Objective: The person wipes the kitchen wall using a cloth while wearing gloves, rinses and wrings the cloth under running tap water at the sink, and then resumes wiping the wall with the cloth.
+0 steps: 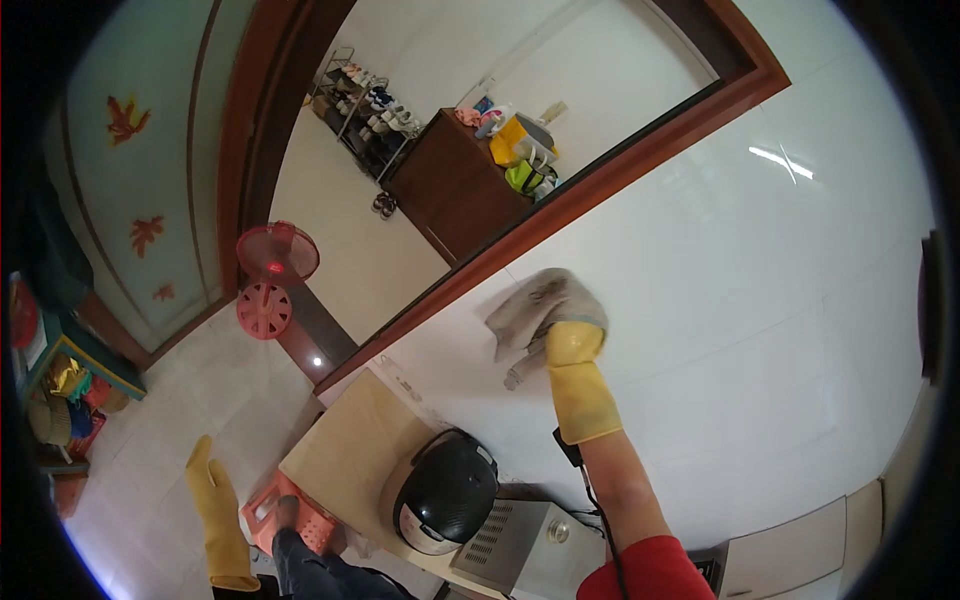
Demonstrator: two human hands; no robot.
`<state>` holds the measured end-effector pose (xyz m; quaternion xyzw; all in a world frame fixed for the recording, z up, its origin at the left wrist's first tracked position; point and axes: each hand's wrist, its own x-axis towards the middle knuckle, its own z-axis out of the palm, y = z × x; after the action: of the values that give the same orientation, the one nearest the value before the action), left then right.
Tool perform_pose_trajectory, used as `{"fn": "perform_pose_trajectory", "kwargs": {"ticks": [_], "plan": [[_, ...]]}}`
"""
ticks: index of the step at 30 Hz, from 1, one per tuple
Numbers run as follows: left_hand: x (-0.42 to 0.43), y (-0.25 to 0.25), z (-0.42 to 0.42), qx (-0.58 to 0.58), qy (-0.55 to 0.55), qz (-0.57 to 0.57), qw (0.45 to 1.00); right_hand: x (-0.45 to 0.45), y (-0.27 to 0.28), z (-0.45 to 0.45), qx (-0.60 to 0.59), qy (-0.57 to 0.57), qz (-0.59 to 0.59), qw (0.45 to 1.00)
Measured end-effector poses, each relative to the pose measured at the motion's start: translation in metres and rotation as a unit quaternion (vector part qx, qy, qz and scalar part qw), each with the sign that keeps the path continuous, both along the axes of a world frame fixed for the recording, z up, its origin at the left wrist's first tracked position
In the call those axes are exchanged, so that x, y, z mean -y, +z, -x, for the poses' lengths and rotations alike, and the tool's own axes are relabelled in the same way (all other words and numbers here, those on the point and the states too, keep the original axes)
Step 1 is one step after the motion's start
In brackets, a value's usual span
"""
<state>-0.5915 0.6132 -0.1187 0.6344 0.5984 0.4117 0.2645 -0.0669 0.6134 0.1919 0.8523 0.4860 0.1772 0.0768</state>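
My right hand (577, 340), in a yellow rubber glove, presses a grey-brown cloth (540, 305) flat against the white tiled wall (720, 300). The cloth is creased, with darker stains, and it hides the fingers. At the lower left, my left hand (213, 490), in a matching yellow glove, hangs away from the wall above the floor. Its fingers stretch out with the thumb slightly apart, and nothing is in them.
A black rice cooker (447, 490) and a silver toaster oven (515, 545) stand on the counter (355, 425) below. My foot is on a pink plastic stool (310, 530). A red fan (277, 255) stands by the doorway. Beyond the wooden-framed opening are a shoe rack (365, 120) and a brown cabinet (450, 180).
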Motion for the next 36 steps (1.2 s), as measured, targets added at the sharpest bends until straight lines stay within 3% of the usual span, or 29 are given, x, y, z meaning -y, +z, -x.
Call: {"fn": "perform_pose_trajectory", "kwargs": {"ticks": [6,14,23,36], "plan": [[0.002,-0.012,0.023,-0.010,0.036,0.051,0.998,0.026,-0.007,0.001,-0.008,-0.018,-0.022,1.000],[-0.006,0.014,0.003,-0.031,0.008,0.064,0.997,0.014,-0.004,0.005,-0.020,-0.003,-0.038,0.999],[-0.013,0.006,-0.020,-0.063,-0.035,-0.020,0.997,0.013,-0.006,0.005,-0.028,-0.004,-0.044,0.999],[-0.015,0.009,-0.024,-0.046,-0.036,-0.027,0.998,0.015,-0.004,0.006,-0.028,-0.001,-0.054,0.998]]}}
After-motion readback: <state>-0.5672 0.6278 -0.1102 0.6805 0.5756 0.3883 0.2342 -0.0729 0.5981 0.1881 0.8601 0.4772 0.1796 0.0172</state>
